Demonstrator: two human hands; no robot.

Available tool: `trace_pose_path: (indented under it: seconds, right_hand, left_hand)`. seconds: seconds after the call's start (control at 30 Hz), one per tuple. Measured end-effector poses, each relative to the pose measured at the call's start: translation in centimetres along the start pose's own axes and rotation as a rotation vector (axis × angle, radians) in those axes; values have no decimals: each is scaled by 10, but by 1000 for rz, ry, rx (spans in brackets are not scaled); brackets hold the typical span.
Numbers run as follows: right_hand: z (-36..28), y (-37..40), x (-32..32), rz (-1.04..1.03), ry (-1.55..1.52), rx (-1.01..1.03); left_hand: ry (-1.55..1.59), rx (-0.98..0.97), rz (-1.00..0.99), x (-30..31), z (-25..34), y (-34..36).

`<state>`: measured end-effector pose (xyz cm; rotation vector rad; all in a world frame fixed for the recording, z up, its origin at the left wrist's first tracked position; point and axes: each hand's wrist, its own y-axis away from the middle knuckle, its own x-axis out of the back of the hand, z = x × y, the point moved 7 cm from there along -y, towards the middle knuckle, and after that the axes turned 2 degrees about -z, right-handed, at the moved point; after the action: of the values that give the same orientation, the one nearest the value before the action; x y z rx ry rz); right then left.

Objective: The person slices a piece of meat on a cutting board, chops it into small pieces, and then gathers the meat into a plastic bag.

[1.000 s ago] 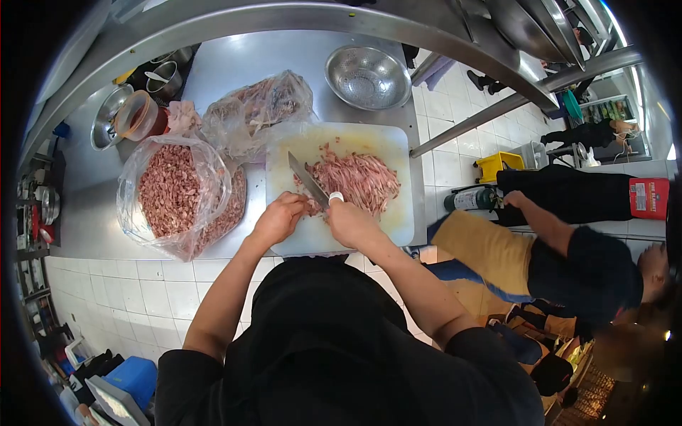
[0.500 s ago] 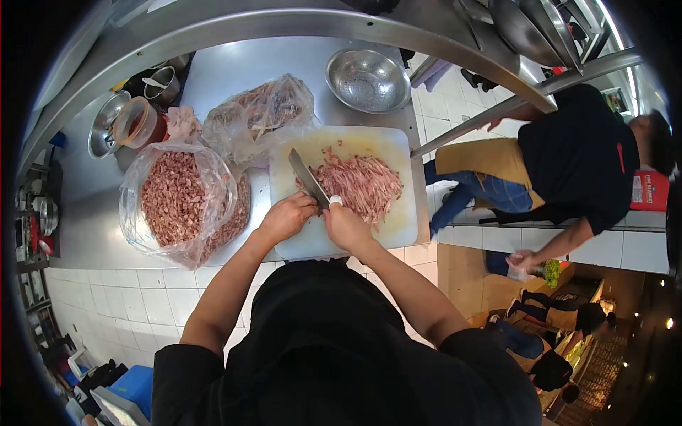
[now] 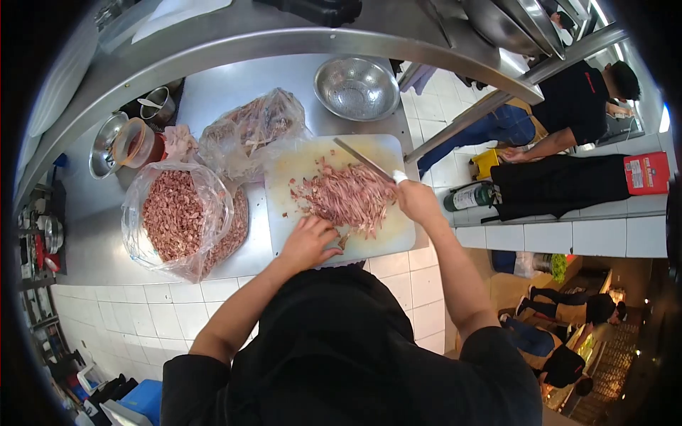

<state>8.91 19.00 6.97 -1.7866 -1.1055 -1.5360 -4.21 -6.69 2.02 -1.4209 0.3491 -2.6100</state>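
Sliced meat (image 3: pixel 348 197) lies in a heap on a white cutting board (image 3: pixel 394 238). My right hand (image 3: pixel 415 199) is closed round the white handle of a knife (image 3: pixel 364 159), whose blade points up and left over the top of the heap. At the heap's lower left, my left hand (image 3: pixel 310 243) rests on the board with its fingers spread, close to a small dark scrap of meat. An open plastic bag of chopped meat (image 3: pixel 172 213) stands left of the board. Behind it lies another clear bag (image 3: pixel 252 131) with meat inside.
A metal bowl (image 3: pixel 356 89) sits behind the board. Back left are a plastic tub (image 3: pixel 136 144), a metal bowl (image 3: pixel 106 145) and a small pot (image 3: pixel 158 106). A metal shelf edge (image 3: pixel 284 39) arches overhead. A co-worker (image 3: pixel 568 99) stands beyond the right post; others are lower right.
The knife has moved right and up from the board's left side. My hands have come apart, the left now open by the meat. The co-worker has moved farther back.
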Motion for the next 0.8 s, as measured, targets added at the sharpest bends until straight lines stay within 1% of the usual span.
trace_pose_path:
  seconds: [0.07, 0.1, 0.13, 0.2, 0.23, 0.27, 0.3, 0.33, 0.4, 0.43, 0.5, 0.53, 0.57, 0.63, 0.67, 0.73, 0.77, 0.8]
  right_hand:
    - [25, -10, 2, -58, 31, -15]
    - [26, -11, 11, 20, -55, -26]
    - [28, -14, 16, 20, -62, -10]
    - [39, -19, 21, -28, -37, -23]
    - [43, -19, 21, -34, -46, -1]
    - [43, -17, 15, -95, -56, 51]
    - [41, -13, 8, -157, -68, 104]
    - [31, -4, 11, -166, -86, 126]
    - [-6, 18, 17, -222, -245, 224]
    - [-11, 24, 5, -230, -265, 244]
    - [-20, 35, -25, -291, -383, 272]
    - [-24, 40, -33, -300, -394, 291]
    - [-28, 44, -42, -341, -410, 279]
    - [-39, 53, -48, -396, -427, 263]
    - [-44, 55, -51, -401, -435, 283]
    - [-55, 60, -54, -391, -376, 359]
    - [-59, 59, -55, -388, -378, 364]
    - [-64, 61, -53, -405, -317, 369]
  left_hand:
    - [-43, 70, -11, -13, 5, -10]
    - [-55, 91, -13, -19, 5, -13]
    - [-66, 104, -10, -22, 4, -14]
    - [-64, 112, 85, -15, 6, -17]
    - [-76, 132, 87, -13, 10, -19]
    - [-78, 170, 83, -11, 14, -18]
    - [-81, 210, 75, -9, 19, -19]
    - [-96, 235, 69, -14, 26, -21]
    - [-229, 377, 125, -25, 35, -27]
    - [-286, 439, 118, -34, 37, -29]
    - [-325, 486, 106, -37, 39, -25]
    - [-349, 510, 108, -35, 40, -24]
    - [-338, 471, 127, -28, 43, -20]
    - [-372, 482, 94, -17, 43, -4]
    - [-390, 474, 61, -16, 45, 3]
    - [-373, 489, 62, -13, 51, 6]
    - [-322, 478, 108, -13, 54, 3]
    - [-264, 463, 154, -14, 55, 0]
